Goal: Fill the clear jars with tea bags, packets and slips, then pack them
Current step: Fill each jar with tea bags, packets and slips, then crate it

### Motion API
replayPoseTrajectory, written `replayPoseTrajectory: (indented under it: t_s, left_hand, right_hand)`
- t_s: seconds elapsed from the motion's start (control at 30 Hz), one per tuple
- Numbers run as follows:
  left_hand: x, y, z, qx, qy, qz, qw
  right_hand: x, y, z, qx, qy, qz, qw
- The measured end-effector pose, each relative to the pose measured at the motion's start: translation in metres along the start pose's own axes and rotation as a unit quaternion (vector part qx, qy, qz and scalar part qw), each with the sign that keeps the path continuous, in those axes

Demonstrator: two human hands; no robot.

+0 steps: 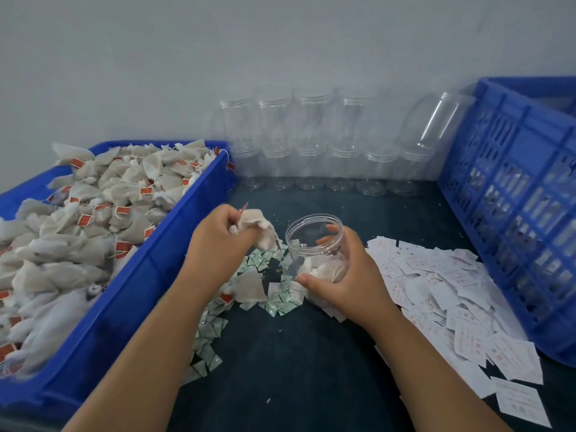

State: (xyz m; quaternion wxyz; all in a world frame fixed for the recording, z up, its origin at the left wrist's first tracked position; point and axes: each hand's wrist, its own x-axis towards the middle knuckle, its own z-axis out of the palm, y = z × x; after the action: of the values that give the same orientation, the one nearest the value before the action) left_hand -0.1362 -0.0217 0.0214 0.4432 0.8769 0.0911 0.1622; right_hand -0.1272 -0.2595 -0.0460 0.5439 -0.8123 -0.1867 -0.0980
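My right hand (339, 275) grips a clear jar (314, 241), tilted toward the left, with tea bags lying in its bottom. My left hand (218, 241) holds a bunch of white tea bags (260, 226) just left of the jar's mouth. Small green-and-white packets (274, 302) lie scattered on the dark table under and between my hands. White paper slips (452, 291) are spread to the right of the jar. One loose tea bag (249, 286) lies among the packets.
A blue bin (131, 285) heaped with tea bags (93, 213) fills the left side. Empty clear jars (311, 145) are stacked in two rows against the back wall. A blue slatted crate (514, 213) stands at the right.
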Motion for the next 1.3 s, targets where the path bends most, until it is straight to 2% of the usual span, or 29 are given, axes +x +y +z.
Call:
replayPoseTrajectory:
  t_s: [0.17, 0.27, 0.43, 0.5, 0.73, 0.9, 1.0, 1.1, 1.13, 1.17, 1.23, 1.27, 1.3]
  left_hand:
    - [-0.002, 0.034, -0.010, -0.101, -0.001, 0.092, 0.991]
    - [-0.004, 0.050, 0.000, -0.059, -0.036, 0.144, 0.987]
    - [-0.011, 0.062, 0.020, 0.057, -0.124, 0.146, 0.980]
    - [-0.011, 0.065, 0.020, 0.070, -0.155, 0.145, 0.975]
    - [-0.003, 0.066, 0.000, 0.023, -0.143, 0.129, 0.981]
    - [-0.010, 0.079, 0.010, 0.145, -0.157, 0.180, 0.960]
    - [-0.010, 0.080, 0.007, 0.176, -0.139, 0.198, 0.954]
    - [-0.009, 0.079, 0.007, 0.239, -0.198, 0.214, 0.926]
    - [-0.010, 0.078, 0.007, 0.198, -0.213, 0.216, 0.932]
    - [-0.011, 0.075, 0.005, 0.128, -0.200, 0.211, 0.948]
    - [-0.010, 0.060, -0.001, 0.029, -0.082, 0.202, 0.975]
    - [-0.009, 0.048, -0.005, 0.042, -0.028, 0.176, 0.983]
    - [-0.008, 0.034, -0.008, 0.101, -0.015, 0.124, 0.987]
  right_hand:
    - [-0.002, -0.002, 0.000, -0.008, -0.015, -0.005, 1.000]
    - [-0.002, -0.004, 0.001, -0.011, -0.024, -0.019, 0.999]
    - [-0.003, -0.004, 0.002, -0.017, -0.027, -0.036, 0.999]
    - [-0.003, -0.004, 0.002, -0.009, -0.023, -0.036, 0.999]
    - [-0.003, -0.004, 0.000, 0.000, -0.008, -0.026, 1.000]
    - [-0.002, -0.004, 0.002, 0.016, -0.002, -0.043, 0.999]
    - [-0.003, -0.006, 0.002, 0.019, 0.022, -0.056, 0.998]
    - [-0.003, -0.008, 0.001, 0.012, 0.042, -0.062, 0.997]
    - [-0.003, -0.008, 0.001, 0.014, 0.041, -0.060, 0.997]
    - [-0.003, -0.007, 0.001, 0.020, 0.041, -0.056, 0.997]
    - [-0.003, -0.006, 0.001, 0.023, 0.046, -0.055, 0.997]
    - [-0.002, -0.006, 0.000, 0.020, 0.047, -0.056, 0.997]
    - [-0.002, -0.006, 0.000, 0.018, 0.047, -0.056, 0.997]
